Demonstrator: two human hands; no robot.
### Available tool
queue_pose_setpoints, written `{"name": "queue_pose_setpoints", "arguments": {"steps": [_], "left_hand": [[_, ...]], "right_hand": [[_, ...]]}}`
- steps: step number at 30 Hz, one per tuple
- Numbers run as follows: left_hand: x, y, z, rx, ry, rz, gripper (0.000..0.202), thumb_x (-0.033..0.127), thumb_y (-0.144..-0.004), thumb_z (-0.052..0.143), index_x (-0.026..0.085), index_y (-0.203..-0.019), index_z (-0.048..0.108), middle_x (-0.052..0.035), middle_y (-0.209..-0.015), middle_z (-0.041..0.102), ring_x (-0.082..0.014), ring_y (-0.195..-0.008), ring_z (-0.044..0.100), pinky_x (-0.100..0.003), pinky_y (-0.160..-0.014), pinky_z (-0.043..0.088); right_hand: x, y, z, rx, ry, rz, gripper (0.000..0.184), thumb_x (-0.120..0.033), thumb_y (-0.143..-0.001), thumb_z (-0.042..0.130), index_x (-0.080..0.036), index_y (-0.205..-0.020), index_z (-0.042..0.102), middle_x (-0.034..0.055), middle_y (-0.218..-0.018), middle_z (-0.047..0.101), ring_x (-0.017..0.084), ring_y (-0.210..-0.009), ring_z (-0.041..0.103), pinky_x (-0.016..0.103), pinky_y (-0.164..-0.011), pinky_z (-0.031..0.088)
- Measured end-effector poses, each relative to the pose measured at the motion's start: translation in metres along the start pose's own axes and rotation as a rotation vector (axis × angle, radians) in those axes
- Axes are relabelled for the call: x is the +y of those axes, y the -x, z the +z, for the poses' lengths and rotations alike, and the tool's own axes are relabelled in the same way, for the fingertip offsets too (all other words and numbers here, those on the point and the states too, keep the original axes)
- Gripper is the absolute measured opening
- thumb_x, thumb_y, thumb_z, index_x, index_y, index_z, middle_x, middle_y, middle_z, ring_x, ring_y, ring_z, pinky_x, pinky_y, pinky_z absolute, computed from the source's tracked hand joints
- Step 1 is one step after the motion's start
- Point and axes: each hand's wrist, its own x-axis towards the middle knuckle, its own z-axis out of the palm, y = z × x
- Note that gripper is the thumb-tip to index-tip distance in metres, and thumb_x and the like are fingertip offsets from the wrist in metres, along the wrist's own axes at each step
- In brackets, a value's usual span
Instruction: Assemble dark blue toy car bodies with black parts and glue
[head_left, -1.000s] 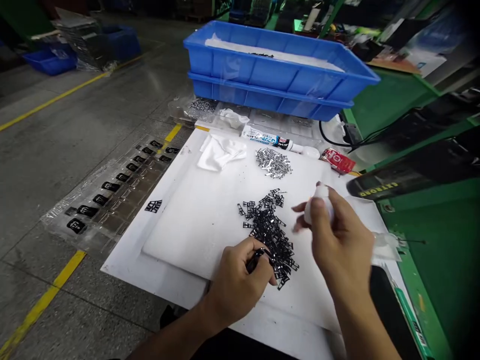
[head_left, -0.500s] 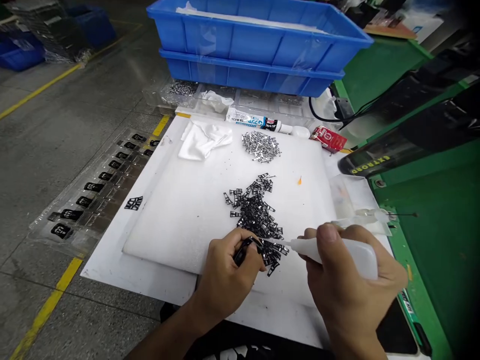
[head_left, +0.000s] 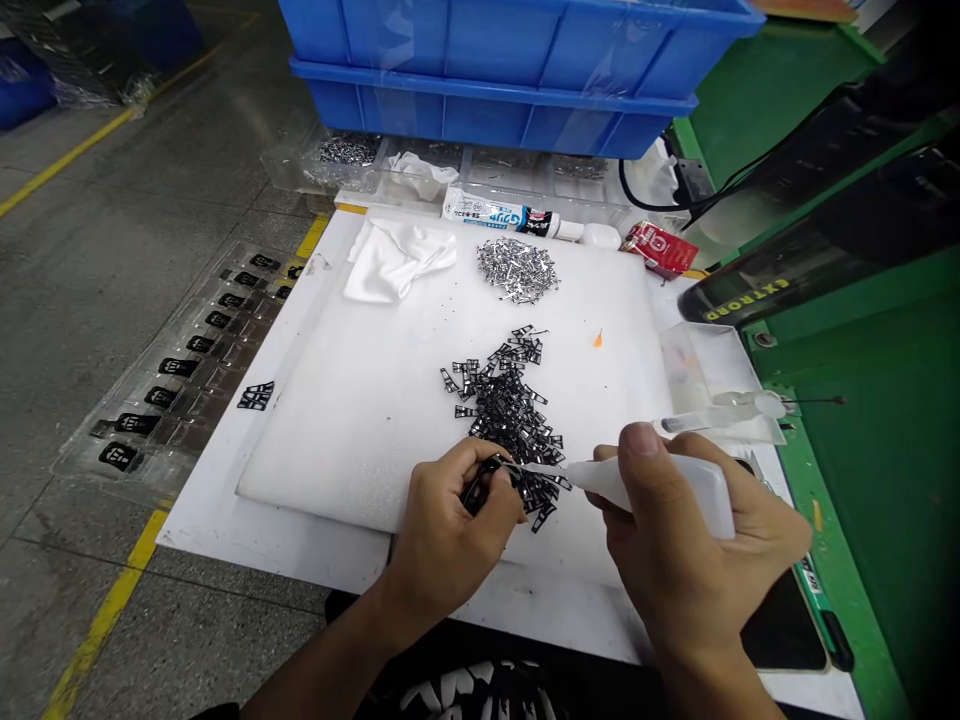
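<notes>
Two blue crates (head_left: 487,100) stacked at far end. White foam pad (head_left: 360,420) on white board (head_left: 247,530). Black clip pile (head_left: 502,410) mid pad, silver bits pile (head_left: 517,270) behind it. White cloth (head_left: 397,260) and glue tube (head_left: 499,213) near far edge. Hands close together above pad, not touching. Left hand (head_left: 450,530) pinches small black part (head_left: 480,487). Right hand (head_left: 690,530) grips white squeeze bottle (head_left: 652,482), thin tip at black part.

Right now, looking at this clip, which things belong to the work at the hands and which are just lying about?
At work: left hand pinching a black part; right hand holding a white squeeze bottle, its nozzle at that part; pile of black parts.

Lying about: silver parts pile; labelled tube; white cloth; blue crates.
</notes>
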Motion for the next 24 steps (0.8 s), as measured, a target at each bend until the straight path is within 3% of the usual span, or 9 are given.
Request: {"name": "queue_pose_setpoints", "arguments": {"steps": [14,24], "left_hand": [[0.0001,-0.0008,-0.0003,0.000,0.007,0.024,0.012,0.022,-0.097,0.054,0.016,-0.091,0.062,-0.0005,-0.070,0.067,-0.0072,-0.047,0.042,-0.022,-0.044,0.033],[-0.0016,-0.0004,0.0000,0.002,0.016,0.023,0.012,0.022,-0.097,0.054,0.016,-0.092,0.062,-0.0013,-0.071,0.067,-0.0078,-0.048,0.042,-0.022,-0.044,0.032]], "right_hand": [[0.0007,-0.0013,0.0029,-0.052,0.027,-0.055,0.048,-0.046,-0.089,0.075,-0.023,-0.055,0.051,-0.0025,-0.050,0.048,0.012,-0.040,0.047,0.026,-0.035,0.035],[0.0046,-0.0037,0.0047,-0.003,-0.039,-0.094,0.053,-0.040,-0.087,0.076,-0.022,-0.050,0.044,-0.0044,-0.047,0.036,0.009,-0.041,0.034,0.028,-0.039,0.022]]}}
